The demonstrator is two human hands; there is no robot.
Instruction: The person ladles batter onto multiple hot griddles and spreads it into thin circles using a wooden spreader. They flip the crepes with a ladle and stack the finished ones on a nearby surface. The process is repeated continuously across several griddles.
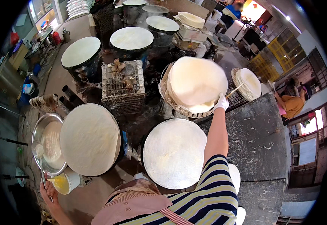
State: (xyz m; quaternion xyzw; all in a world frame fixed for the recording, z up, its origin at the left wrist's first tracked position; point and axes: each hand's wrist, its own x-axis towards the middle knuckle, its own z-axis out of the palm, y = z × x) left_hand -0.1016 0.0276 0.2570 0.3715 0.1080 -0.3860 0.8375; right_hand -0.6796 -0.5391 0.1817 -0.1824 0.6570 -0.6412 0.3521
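My right hand [221, 102], in a white glove, is closed at the near edge of a large, thin round pancake [198, 80]. A thin wooden stick [235, 90] juts out of the same hand to the right. The pancake is slightly blurred and lies over a round rack [164, 88], where part of another pale sheet [201, 108] shows below it. At the lower left my left hand [49, 193] grips the handle of a ladle [39, 150], whose bowl is over a metal basin [36, 129] of pale batter. Close by is a white bucket [71, 180] with yellow contents.
Two round griddles, one pale-covered [90, 138] and one whitish [174, 153], stand before me. More round griddles [131, 38] stand beyond a crusted crate [122, 86]. At right are a stack of pancakes [249, 83], a dark table [253, 138] and a person in orange [294, 103].
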